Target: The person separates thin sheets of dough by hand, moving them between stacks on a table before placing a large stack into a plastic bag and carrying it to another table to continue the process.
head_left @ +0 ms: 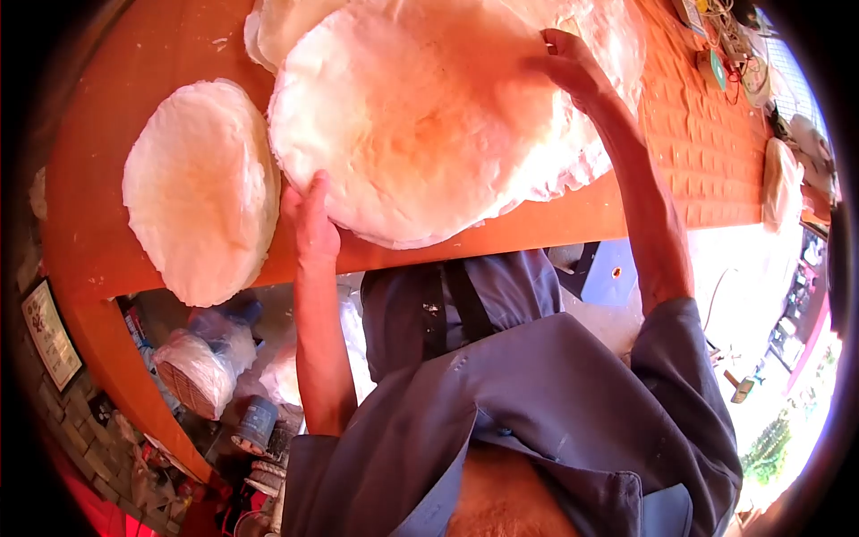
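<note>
A large round white wadding pad (403,116) lies over other white sheets on the orange table, close to its near edge. My left hand (315,222) grips the pad's lower left rim, with the thumb over the top and the other fingers mostly hidden at the edge. At the pad's right side, my right hand (573,67) rests with bent fingers, the thumb and forefinger apart; the fingertips are slightly blurred. A smaller oval white pad (201,192) lies left of my left hand and overhangs the table's near edge.
More white sheets (595,134) spread under the large pad on the right. The orange table (707,152) carries cords and a green roll (711,70) at its far right. Below stand a plastic-wrapped bundle (201,362) and a can (257,422). A framed paper (51,336) is at left.
</note>
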`<state>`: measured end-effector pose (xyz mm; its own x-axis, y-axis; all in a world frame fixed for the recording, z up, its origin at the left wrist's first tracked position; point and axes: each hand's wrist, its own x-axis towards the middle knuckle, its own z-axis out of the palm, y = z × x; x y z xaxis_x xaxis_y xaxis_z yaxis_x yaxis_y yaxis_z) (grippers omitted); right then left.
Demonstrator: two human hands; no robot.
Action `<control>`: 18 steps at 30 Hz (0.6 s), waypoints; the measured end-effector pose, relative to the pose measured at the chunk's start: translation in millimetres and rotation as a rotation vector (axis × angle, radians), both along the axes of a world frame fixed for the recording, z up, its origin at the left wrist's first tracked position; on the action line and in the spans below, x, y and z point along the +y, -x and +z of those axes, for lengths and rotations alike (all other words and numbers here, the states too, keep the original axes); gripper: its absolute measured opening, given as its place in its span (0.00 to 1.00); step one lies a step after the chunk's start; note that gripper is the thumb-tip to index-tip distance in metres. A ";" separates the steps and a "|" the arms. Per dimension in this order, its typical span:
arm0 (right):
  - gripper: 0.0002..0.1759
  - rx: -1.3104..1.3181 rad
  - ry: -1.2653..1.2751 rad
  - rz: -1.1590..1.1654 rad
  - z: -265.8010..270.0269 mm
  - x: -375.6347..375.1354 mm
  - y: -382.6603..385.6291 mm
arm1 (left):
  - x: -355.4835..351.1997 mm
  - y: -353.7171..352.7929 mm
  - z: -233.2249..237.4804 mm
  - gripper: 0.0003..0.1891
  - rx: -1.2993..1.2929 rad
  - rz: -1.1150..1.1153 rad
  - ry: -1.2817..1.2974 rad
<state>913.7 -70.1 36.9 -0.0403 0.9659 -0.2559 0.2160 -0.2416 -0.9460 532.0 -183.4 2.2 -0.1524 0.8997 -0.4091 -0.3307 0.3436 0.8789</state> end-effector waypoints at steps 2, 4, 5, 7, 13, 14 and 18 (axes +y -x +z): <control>0.22 -0.017 0.145 -0.086 17.8 -13.7 -0.1 | 0.4 2.2 -1.4 0.27 -0.013 -0.011 0.024; 0.22 -0.279 0.323 -0.190 10.7 -23.5 2.4 | 4.0 0.8 -3.6 0.26 -0.009 0.022 0.042; 0.21 -0.150 0.364 -0.067 -1.4 -23.8 -15.7 | 4.3 0.9 -4.5 0.26 -0.043 0.010 0.033; 0.17 -0.137 0.396 -0.071 12.4 -26.3 -6.3 | 2.3 3.0 -4.3 0.26 -0.096 -0.003 0.023; 0.18 0.134 0.273 -0.104 4.9 -31.8 -4.1 | 8.2 -0.7 4.1 0.21 -0.276 0.089 0.091; 0.18 0.267 0.314 -0.078 6.3 -26.1 -4.0 | 8.2 1.6 5.3 0.21 -0.331 0.088 0.126; 0.22 -0.035 0.039 0.017 78.1 6.7 1.4 | 19.3 5.0 52.7 0.23 -0.282 0.063 0.018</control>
<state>912.3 -63.4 114.9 -0.0473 0.9543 -0.2952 0.2535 -0.2744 -0.9276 526.9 -164.1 54.9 -0.0861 0.8842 -0.4592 -0.5822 0.3294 0.7434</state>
